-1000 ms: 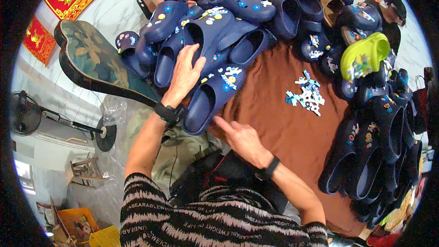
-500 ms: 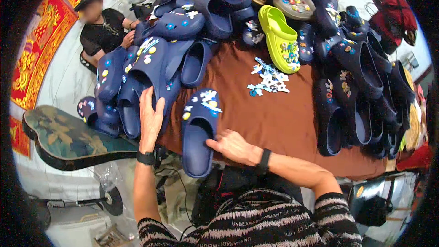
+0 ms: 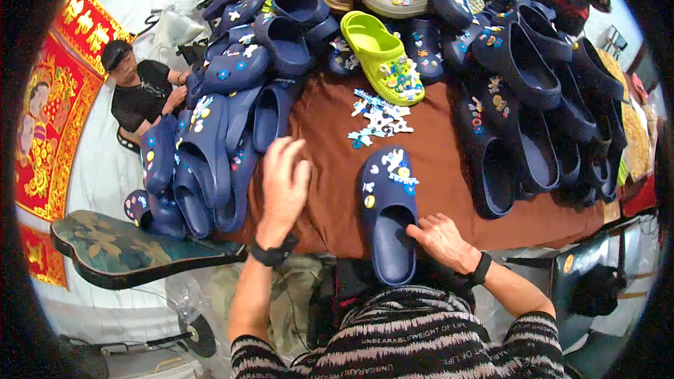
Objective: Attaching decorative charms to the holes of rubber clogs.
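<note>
Brown-clothed surface carries overlapping clog piles left and right of one lime clog, total indeterminate. One separate navy clog is nearside of the lime clog, the right hand pinching its rim. One left hand, left-nearside, is empty, fingers loosely parted. One charm heap lies immediately nearside, pieces uncountable. Step judged: positioning the navy clog; next move calls for steady grip.

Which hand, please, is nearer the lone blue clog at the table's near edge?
Right: the right hand holds the clog by its right rim; the left hand is apart, to its left.
</note>
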`<state>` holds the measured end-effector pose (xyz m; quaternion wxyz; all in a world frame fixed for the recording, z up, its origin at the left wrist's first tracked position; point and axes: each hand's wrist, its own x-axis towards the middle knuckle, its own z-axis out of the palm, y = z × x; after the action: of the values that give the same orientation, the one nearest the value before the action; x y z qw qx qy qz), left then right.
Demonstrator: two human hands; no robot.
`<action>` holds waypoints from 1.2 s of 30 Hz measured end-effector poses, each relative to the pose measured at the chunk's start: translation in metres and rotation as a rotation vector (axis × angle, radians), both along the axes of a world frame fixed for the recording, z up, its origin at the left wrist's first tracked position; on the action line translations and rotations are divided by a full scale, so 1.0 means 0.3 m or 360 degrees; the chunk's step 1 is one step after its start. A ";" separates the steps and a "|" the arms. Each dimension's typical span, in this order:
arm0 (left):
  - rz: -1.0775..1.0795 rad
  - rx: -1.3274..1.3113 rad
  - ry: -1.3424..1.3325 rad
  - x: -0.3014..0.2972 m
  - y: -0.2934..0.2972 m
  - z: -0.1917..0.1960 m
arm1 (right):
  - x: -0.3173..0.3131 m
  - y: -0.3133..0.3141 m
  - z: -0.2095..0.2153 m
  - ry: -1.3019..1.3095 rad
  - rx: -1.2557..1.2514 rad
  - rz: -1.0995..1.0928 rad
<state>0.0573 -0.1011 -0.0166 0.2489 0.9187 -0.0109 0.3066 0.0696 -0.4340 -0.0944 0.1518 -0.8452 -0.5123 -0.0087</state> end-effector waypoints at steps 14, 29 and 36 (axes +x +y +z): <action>-0.0326 -0.0725 0.0500 -0.001 -0.332 -0.351 | 0.085 0.082 -0.020 0.0386 0.0333 -0.0118; -0.0127 -0.0685 0.0418 -0.070 -0.397 -0.330 | 0.170 0.004 0.097 0.1006 0.0826 -0.0558; -0.0151 -0.0721 0.0365 -0.071 -0.416 -0.348 | 0.296 0.106 -0.009 0.1043 0.0867 -0.0915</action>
<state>0.0362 -0.2258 -0.1211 0.4621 0.8666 0.0432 0.1830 0.1585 -0.4023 -0.0972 0.5106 -0.8401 -0.1638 0.0820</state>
